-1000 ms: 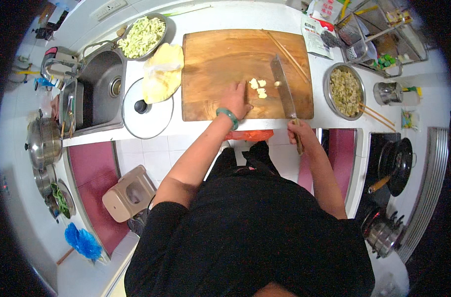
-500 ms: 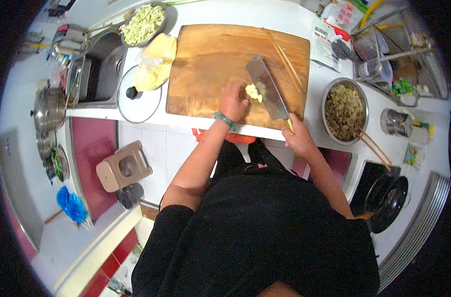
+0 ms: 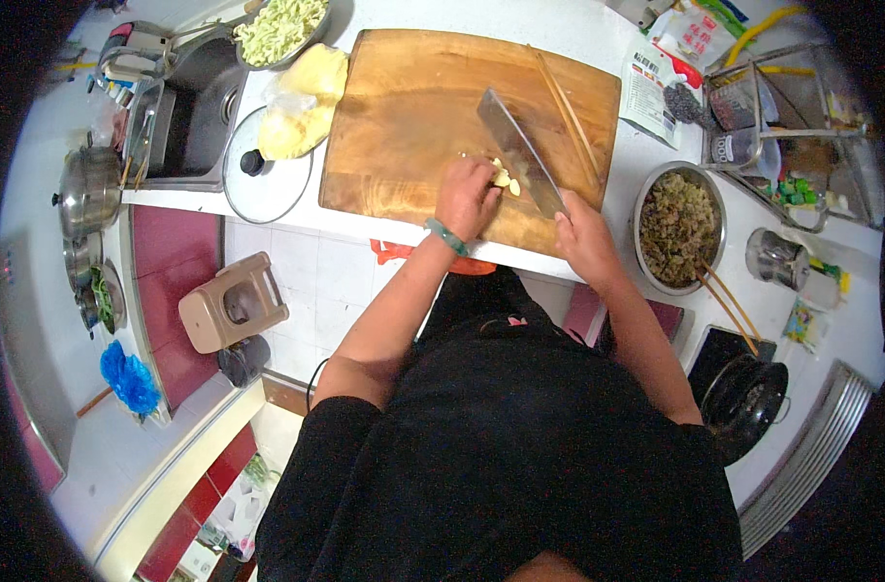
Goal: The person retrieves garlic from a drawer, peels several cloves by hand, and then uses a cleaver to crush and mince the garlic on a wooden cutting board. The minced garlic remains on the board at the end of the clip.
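Note:
A wooden cutting board (image 3: 404, 107) lies on the counter in front of me. My right hand (image 3: 586, 236) is closed around the handle of a cleaver (image 3: 520, 148), whose broad dark blade slants up and leftward over the board. Left of the blade sits a small heap of pale yellow pieces (image 3: 506, 178) that look like garlic. With curled fingers, my left hand (image 3: 469, 199) rests on the board against this heap; its fingertips are partly hidden. A green bangle (image 3: 446, 237) circles my left wrist. Two chopsticks (image 3: 567, 114) lie on the board's right side.
Right of the board stands a metal bowl (image 3: 677, 228) of chopped filling, with chopsticks in it. A glass lid (image 3: 268, 165), a yellow bag (image 3: 307, 102) and a bowl of pale green strips (image 3: 279, 31) lie to the left, near the sink (image 3: 195, 126). A black pan (image 3: 748, 403) sits at right.
My left hand has shifted slightly on the board beside the pale pieces, which are more spread out. My right hand and the cleaver have moved a little up. The whole view has shifted slightly.

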Motion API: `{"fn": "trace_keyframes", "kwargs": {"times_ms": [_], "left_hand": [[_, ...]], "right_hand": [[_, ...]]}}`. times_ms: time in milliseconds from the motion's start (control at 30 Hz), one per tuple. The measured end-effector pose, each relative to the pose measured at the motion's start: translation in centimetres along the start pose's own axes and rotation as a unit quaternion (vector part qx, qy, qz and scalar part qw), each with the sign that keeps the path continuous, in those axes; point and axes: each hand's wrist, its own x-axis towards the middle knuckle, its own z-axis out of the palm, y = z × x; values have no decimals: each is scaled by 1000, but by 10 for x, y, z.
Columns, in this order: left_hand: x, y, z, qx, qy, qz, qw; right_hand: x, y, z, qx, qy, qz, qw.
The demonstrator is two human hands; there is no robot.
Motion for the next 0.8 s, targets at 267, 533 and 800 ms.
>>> {"fn": "trace_keyframes", "kwargs": {"times_ms": [267,533,800], "left_hand": [[0,-14,15,35,3,40,999],[-2,-12,12,45,-23,9,999],[-6,-12,12,-2,22,7,1000]], "right_hand": [[3,-20,-8,-139,-64,-18,988],[19,-7,22,-143,-21,-3,990],[8,-16,8,-143,-20,-48,988]]}}
